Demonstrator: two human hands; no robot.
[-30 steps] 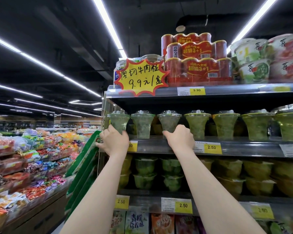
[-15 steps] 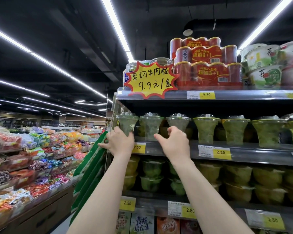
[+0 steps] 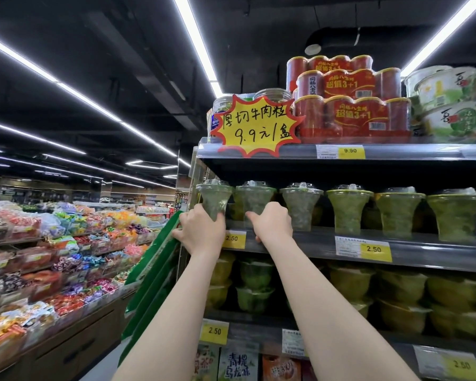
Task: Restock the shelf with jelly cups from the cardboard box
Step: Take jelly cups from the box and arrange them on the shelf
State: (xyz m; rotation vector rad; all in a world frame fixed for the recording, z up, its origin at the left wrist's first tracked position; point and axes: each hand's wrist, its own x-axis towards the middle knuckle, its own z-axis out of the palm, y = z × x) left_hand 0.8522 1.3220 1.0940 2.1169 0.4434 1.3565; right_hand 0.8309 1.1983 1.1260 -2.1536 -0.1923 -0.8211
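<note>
A row of several green jelly cups with clear lids stands on the middle shelf (image 3: 412, 248). My left hand (image 3: 201, 229) grips the base of the leftmost jelly cup (image 3: 215, 198) at the shelf's left end. My right hand (image 3: 272, 225) reaches to the second jelly cup (image 3: 254, 199), fingers curled round its lower part. The third jelly cup (image 3: 300, 204) stands free just right of my right hand. The cardboard box is out of view.
Red can multipacks (image 3: 349, 105), white bowls (image 3: 445, 103) and a yellow price sign (image 3: 256, 125) sit on the top shelf. More green cups (image 3: 254, 281) fill the shelf below. A green rack (image 3: 151, 268) hangs left of the shelving. Candy bins (image 3: 52, 248) line the aisle at left.
My right hand has moved left from the third cup to the second cup. My left hand stays on the leftmost cup. The camera has shifted, so the shelf sits further right.
</note>
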